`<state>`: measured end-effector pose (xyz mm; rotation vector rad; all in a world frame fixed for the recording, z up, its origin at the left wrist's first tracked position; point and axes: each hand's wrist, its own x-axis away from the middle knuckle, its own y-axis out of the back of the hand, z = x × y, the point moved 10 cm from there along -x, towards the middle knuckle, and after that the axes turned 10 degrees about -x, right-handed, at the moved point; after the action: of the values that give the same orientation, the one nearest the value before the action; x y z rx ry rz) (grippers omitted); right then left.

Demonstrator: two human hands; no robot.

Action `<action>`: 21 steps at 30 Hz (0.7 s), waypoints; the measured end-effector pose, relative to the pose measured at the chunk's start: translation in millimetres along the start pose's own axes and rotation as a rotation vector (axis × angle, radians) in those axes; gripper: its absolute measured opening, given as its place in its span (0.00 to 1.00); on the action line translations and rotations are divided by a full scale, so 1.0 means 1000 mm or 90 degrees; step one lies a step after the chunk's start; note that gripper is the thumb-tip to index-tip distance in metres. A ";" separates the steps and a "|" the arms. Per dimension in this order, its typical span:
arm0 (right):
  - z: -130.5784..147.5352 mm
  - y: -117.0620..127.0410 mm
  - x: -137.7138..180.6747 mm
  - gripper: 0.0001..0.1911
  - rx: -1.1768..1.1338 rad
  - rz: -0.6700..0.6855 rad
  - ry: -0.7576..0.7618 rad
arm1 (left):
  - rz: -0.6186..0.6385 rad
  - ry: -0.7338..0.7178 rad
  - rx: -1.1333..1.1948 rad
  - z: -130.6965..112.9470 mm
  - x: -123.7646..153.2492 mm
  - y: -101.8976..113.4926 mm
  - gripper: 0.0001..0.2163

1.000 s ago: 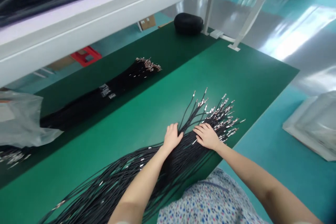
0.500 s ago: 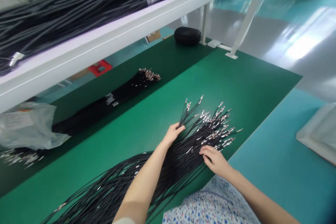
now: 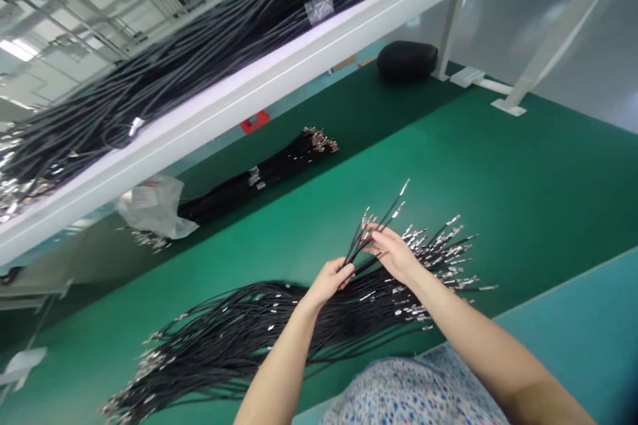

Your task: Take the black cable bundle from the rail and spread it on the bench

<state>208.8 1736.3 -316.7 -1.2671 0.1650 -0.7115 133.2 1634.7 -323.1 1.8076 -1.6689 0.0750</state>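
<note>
Few wires [image 3: 379, 222] now lifted from heap [image 3: 259, 329] — bundle [image 3: 269, 169], pouch [image 3: 406, 60] beyond.

Tied wire bundle [image 3: 264, 172], plastic bag [image 3: 154, 206], black case [image 3: 406, 60] on green mat [image 3: 498, 166]

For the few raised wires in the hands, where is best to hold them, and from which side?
Probably on the black insulation just behind the metal tips, from above. The raised wires fan upward out of the left hand, clear of the loose pile, and the right hand touches them there.
</note>
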 end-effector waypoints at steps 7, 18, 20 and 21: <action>0.016 0.038 0.033 0.24 0.023 -0.216 0.164 | 0.058 -0.054 0.046 -0.008 -0.013 -0.010 0.26; 0.024 0.033 0.073 0.22 0.178 -0.183 0.237 | 0.194 -0.191 -0.034 -0.083 -0.008 -0.047 0.18; 0.021 0.029 0.079 0.21 0.149 -0.180 0.231 | 0.153 -0.190 -0.068 -0.088 -0.014 -0.049 0.17; 0.021 0.029 0.081 0.21 0.149 -0.182 0.230 | 0.114 -0.174 -0.072 -0.085 -0.019 -0.046 0.16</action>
<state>293.4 1710.4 -314.9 -0.9393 0.1910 -1.1708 204.1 1692.2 -285.2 1.6373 -1.9822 -0.1936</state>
